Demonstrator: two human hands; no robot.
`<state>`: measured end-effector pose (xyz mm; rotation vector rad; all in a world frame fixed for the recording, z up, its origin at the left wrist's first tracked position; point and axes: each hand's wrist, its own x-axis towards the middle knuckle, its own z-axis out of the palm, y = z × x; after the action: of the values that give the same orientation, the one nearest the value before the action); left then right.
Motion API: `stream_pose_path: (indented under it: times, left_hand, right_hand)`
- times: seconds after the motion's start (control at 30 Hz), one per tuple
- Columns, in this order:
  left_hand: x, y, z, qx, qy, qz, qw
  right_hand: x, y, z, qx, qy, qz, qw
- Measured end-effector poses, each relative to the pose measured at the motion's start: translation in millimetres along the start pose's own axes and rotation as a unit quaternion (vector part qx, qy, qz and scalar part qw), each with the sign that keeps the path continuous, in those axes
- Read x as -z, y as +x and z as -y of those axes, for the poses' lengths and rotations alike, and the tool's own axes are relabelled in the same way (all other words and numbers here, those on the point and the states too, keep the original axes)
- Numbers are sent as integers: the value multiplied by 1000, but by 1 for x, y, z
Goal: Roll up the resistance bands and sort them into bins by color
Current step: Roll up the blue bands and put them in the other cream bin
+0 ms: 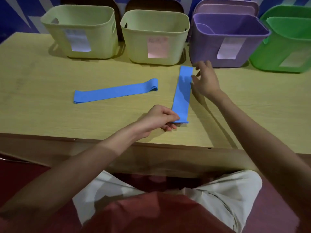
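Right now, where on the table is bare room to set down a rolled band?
Bare: the table's left part, before the leftmost bin, and its right part, before the green bin. Crowded: the middle, with two blue bands and both hands.

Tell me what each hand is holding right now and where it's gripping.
The left hand pinches the near end of the blue resistance band that lies lengthwise away from the person. The right hand holds nothing; its open fingers touch that band's far end.

Green bin [286,47] cropped at right edge; bin labels [158,47] blurred, illegible.
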<state>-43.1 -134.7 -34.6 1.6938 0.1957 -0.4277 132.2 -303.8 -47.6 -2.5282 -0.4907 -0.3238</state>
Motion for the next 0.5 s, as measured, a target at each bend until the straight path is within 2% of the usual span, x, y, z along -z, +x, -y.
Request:
stream_pose_path:
  times: [0.07,0.17,0.3,0.5]
  left_hand:
    - [1,0,2,4,-4,-4,1000]
    - [1,2,2,9,-4,-4,1000]
    - [-2,4,-1,20,0,-10,1000]
    - [-5,5,-3,24,12,-14,1000]
  right_hand:
    - [12,-41,8,33,73,34,996]
    - [29,-100,21,13,151,83,985]
    - [38,-146,34,27,199,44,979]
    - [25,-159,36,97,176,28,979]
